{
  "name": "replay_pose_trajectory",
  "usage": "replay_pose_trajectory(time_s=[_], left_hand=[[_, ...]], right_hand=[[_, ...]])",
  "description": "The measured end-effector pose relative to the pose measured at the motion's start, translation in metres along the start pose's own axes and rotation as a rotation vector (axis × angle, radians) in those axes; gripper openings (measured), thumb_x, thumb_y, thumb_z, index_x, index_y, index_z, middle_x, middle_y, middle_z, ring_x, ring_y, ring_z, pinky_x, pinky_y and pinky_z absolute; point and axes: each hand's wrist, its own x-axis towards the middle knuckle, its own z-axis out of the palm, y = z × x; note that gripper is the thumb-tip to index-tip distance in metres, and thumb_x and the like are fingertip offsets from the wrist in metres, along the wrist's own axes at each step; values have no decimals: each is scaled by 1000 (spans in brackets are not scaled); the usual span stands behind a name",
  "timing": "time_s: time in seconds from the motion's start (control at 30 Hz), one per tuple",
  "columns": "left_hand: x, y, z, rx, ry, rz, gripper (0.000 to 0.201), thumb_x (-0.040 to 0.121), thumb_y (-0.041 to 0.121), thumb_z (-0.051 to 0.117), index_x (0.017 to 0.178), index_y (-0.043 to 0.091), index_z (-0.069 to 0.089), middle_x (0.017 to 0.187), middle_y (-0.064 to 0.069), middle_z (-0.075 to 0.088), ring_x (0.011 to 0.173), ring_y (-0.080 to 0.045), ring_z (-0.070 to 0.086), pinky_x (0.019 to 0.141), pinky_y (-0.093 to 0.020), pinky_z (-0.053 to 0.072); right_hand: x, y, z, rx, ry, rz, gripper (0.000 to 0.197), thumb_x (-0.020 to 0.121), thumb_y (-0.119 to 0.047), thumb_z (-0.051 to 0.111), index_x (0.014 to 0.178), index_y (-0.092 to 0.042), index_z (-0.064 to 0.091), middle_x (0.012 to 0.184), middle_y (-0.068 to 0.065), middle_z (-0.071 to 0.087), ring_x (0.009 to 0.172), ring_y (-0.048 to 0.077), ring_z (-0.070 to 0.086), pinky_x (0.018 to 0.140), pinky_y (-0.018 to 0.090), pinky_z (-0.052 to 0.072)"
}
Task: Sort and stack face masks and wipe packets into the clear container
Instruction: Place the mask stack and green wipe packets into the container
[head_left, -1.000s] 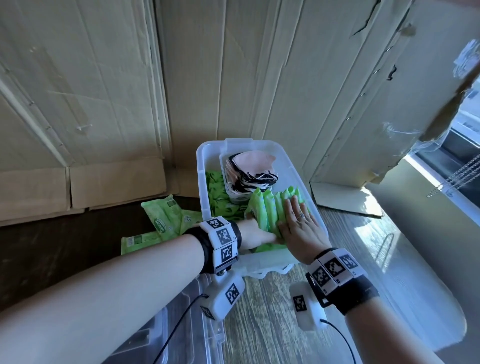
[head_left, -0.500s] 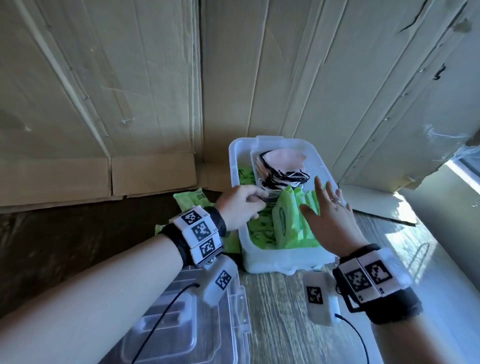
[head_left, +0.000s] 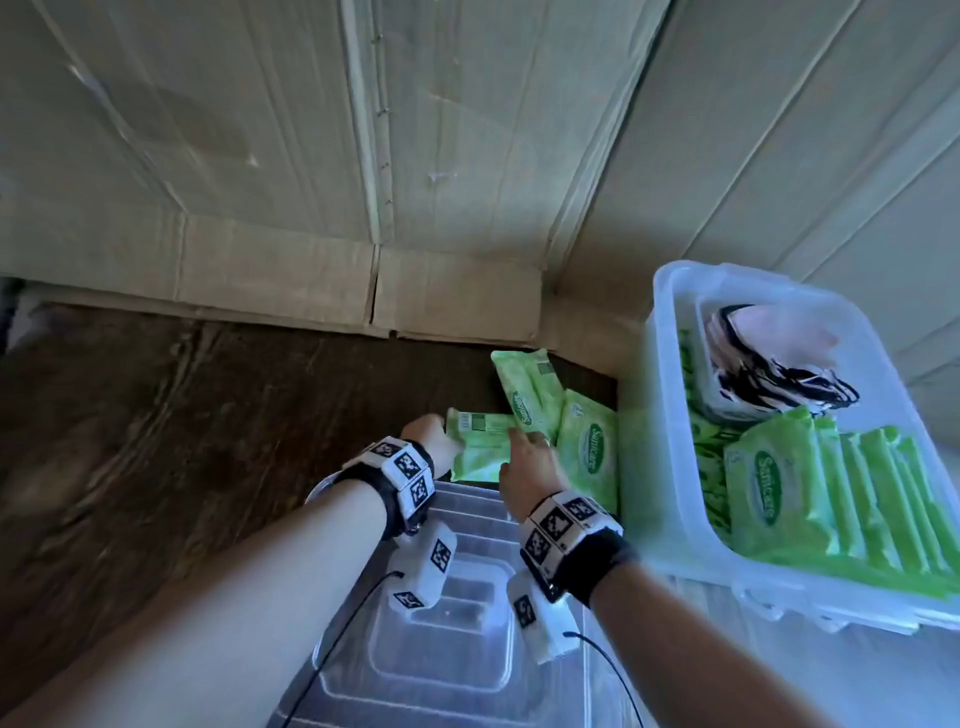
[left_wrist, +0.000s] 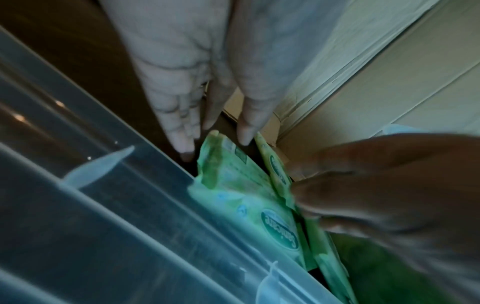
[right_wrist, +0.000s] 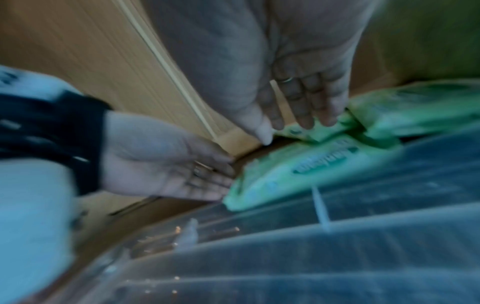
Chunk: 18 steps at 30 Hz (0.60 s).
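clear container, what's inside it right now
Inside the clear container: a small tub of face masks at the far end, and green wipe packets standing in a row nearer the camera. More green shows along the left wall. The bottom is covered.

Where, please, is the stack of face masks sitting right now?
In the head view the face masks sit at the far end of the clear container on the right, just behind the upright green wipe packets.

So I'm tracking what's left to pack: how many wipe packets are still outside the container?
3, all left of the container: farthest packet, packet beside the container, packet by both hands. More may hide underneath.
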Motion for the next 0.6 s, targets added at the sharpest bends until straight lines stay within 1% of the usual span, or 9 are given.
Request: replay_pose_trajectory(time_s=[0.07,0.13,0.27,0.33,0.4,0.47,0.53,0.57,0.6], left_hand=[[5,4,5,-93,-2,-16,30,88,21,61,114,5,61,113,-15,64,102,-32,61,82,-34,48],[13,5,7,-147,-6,-67,33,86,22,64,115,6,60,112,-13,64,100,-31,62,82,-34,50],[26,1,2,-250,-45,-89,27,84,19,67,105,3,65,104,-14,68,93,-29,64,81,-35,53],[29,2,-7,-355,-45,-43,26,84,15,66,107,2,66,97,-10,67,83,-25,62,66,-25,50],[27,6,-20,-489,-13,28,25,85,11,65,109,5,64,86,-4,62,70,-15,57,50,-14,42],[23,10,-34,-686,43,88,25,86,11,65,111,12,61,79,2,63,60,-6,57,50,-13,40],[18,13,-49,-879,106,129,12,92,13,56,103,12,61,64,9,64,53,1,58,55,-17,41],[17,12,-56,-914,136,139,16,95,17,52,108,11,60,69,8,66,61,1,60,61,-17,43],[17,9,-60,-908,139,133,28,95,24,52,120,11,55,85,4,65,78,-4,60,72,-20,45]], right_hand=[[18,4,8,-108,-42,0,52,90,0,42,139,-14,31,141,16,26,124,32,37,98,37,42],[29,8,9,-236,-72,-38,62,88,0,46,143,-20,26,144,17,15,126,35,32,102,37,38],[42,9,7,-299,-38,-87,78,82,-1,57,146,-26,19,143,13,20,124,34,32,98,38,40],[43,6,6,-338,30,-105,82,80,-15,65,146,-27,17,141,10,26,124,32,33,98,39,37],[44,3,4,-318,143,-128,73,84,-26,61,145,-26,21,139,5,35,125,28,34,100,38,32],[44,-4,-2,-170,284,-179,51,89,-23,54,138,-21,37,128,5,52,119,27,45,96,36,34],[47,-13,-11,153,408,-175,37,91,-20,53,127,-13,47,107,11,64,100,30,59,79,31,40],[49,-19,-16,367,431,-142,35,91,-21,55,123,-9,48,99,12,65,91,29,60,70,27,39],[51,-25,-21,593,427,-119,32,91,-20,57,119,-9,48,95,9,64,87,26,60,66,24,39]])
